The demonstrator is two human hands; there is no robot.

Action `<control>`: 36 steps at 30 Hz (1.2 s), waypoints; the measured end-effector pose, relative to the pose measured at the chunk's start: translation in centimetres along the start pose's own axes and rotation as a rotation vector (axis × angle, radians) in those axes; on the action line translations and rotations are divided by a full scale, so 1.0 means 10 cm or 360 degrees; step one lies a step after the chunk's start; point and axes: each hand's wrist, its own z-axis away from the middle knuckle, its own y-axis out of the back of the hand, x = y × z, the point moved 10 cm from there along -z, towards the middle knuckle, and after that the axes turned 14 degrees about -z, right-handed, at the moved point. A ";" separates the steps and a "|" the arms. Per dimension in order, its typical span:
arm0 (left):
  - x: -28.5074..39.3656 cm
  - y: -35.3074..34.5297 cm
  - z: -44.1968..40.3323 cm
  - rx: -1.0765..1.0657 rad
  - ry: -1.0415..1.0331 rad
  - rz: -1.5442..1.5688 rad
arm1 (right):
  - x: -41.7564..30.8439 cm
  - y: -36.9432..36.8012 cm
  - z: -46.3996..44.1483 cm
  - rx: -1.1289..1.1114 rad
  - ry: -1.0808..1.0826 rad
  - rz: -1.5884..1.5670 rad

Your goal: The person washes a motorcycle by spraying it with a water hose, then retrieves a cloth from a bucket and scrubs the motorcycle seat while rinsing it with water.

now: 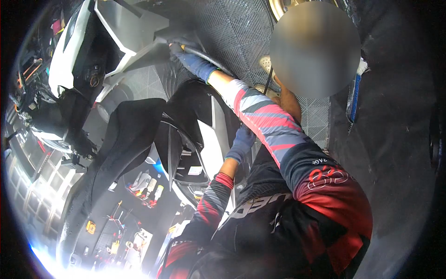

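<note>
Nearest, the wearer's torso and the red, black and pale patterned right sleeve (274, 123) fill the lower middle of the view. The left hand (241, 143), in a blue glove, is low beside a white side panel (213, 137); its fingers are turned away against dark parts, so I cannot tell how far that grip is open or whether it has hold of anything.

Farther out, the right hand (193, 61), gloved alike, reaches to the large pale panels (132, 25). Its grip appears closed around the end of a dark hose (216, 63), by a small yellowish fitting, though the fingertips are lost in shadow.

The pale and white panels seem to belong to a motorcycle or scooter, with a long black curved part (132, 132) stretching away on the left. Between that part and the white side panel is a dark framed opening with a white label (195, 170) inside. The work looks under way, with both hands at the vehicle; no finished part can be told from an unfinished one, so how much is left is unclear.

Beyond, another person's leg (290, 102) and pale shoe stand on grid-patterned floor tiles (227, 23). Farthest, small tools line a dark wall (100, 204).
</note>
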 end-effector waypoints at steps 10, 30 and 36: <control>0.09 -0.03 -0.06 0.0033 -0.0177 -0.0049 | 0.10 0.38 -0.14 0.0103 -0.0146 0.0236; 0.38 0.09 -0.46 -0.0196 -0.0046 0.0176 | 0.22 0.71 -0.58 0.0131 -0.0206 0.0459; 0.50 0.10 -0.61 -0.0208 -0.0156 0.0163 | 0.31 0.97 -0.68 0.0305 -0.0526 0.0557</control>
